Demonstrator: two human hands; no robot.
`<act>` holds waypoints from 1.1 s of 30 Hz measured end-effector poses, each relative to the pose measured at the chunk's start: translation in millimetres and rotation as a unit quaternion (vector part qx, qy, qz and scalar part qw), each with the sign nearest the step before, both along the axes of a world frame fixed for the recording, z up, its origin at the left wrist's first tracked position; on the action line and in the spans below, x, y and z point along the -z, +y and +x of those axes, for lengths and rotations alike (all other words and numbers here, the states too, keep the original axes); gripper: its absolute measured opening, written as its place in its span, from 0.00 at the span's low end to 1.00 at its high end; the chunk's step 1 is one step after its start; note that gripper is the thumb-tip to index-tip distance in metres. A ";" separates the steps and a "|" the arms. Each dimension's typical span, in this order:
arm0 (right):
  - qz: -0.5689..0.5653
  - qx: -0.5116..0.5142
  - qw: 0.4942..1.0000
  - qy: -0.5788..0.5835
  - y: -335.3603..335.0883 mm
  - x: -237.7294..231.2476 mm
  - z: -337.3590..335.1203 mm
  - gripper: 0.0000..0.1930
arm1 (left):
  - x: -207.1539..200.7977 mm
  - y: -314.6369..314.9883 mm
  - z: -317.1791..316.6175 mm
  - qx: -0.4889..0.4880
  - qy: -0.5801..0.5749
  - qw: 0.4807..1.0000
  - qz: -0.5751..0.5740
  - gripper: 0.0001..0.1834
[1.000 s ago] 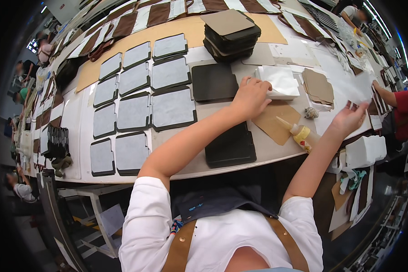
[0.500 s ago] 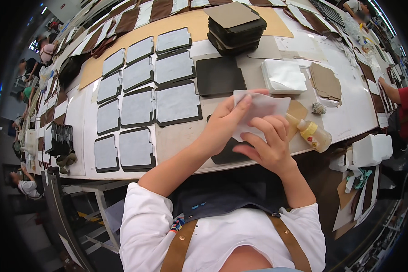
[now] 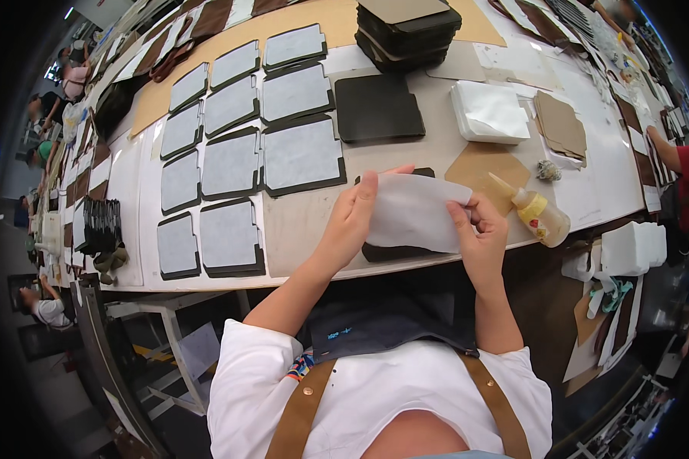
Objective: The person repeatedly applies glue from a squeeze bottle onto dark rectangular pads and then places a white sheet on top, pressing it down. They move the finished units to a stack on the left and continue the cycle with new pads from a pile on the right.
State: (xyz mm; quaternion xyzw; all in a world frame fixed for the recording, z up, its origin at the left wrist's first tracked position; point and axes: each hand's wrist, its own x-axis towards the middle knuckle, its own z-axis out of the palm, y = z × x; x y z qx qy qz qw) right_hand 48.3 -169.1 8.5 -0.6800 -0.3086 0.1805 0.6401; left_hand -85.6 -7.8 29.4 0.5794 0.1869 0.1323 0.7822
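Between my hands is a white sheet [image 3: 415,214], held slightly curved over a black panel [image 3: 396,253] near the table's front edge. My left hand [image 3: 352,214] grips its left edge, thumb on top and fingers behind. At the right edge, my right hand [image 3: 478,227] pinches the sheet between thumb and fingers. Most of the black panel is hidden beneath the sheet. To the right, a glue bottle [image 3: 542,218] with a pointed nozzle lies on its side by a tan card [image 3: 486,164]. A bare black panel [image 3: 379,109] lies farther back.
Several black panels topped with white sheets [image 3: 302,154] lie in rows on the left. A tall stack of black panels [image 3: 406,38] stands at the back. On the right are a pile of white sheets [image 3: 491,113], brown cards [image 3: 560,126] and a crumpled ball [image 3: 547,170]. Other people work around.
The white sheet has been lowered and spread out flatter over the black panel. My right hand, earlier loose with fingers bent, now pinches its right edge. The view has shifted slightly.
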 end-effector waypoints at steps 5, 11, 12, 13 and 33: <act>-0.057 0.024 0.997 0.041 -12.6 13.5 1.9 0.07 | 18.0 -6.7 -21.7 -0.029 0.043 0.994 0.095 0.31; -0.095 0.016 0.993 0.068 -10.1 12.5 2.3 0.07 | 24.6 -24.5 -41.0 -0.067 0.120 0.931 0.337 0.41; -0.098 0.019 0.993 0.066 -7.7 12.4 2.3 0.07 | 25.5 -25.2 -41.1 -0.073 0.127 0.929 0.339 0.37; -0.114 0.024 0.993 0.034 -5.8 16.2 3.8 0.07 | 25.9 -25.6 -41.5 -0.079 0.134 0.927 0.340 0.34; -0.181 0.054 0.956 -0.226 18.4 26.5 -0.5 0.08 | 48.9 -16.4 -46.3 -0.133 0.149 0.893 0.404 0.17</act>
